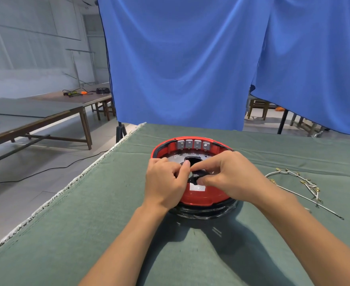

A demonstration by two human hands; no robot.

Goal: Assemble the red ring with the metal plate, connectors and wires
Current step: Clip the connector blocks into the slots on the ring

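Two bare forearms reach forward over a surface (87, 213) draped in green cloth. The left hand (166, 182) and right hand (229, 176) meet over the near part of a red ring (203, 200), their fingers (207, 179) curled and pinching a small black part (196, 176) between them; what that part is cannot be told. Directly below the fingers, a pale label (198, 187) shows on the ring's inner wall. The ring rests on a black round base (207, 212) on the cloth. Just beyond the fingers lies a metal plate (176, 157) with a dark central opening, seated inside the ring. Farther beyond, four grey connectors (193, 144) stand side by side against the ring's far inner wall. To the right of the right hand, apart from the ring, white wires (298, 182) with small brass terminals lie loose on the cloth. Behind the surface hangs a blue curtain (180, 58); far left of the fingers stand long wooden tables (36, 120).
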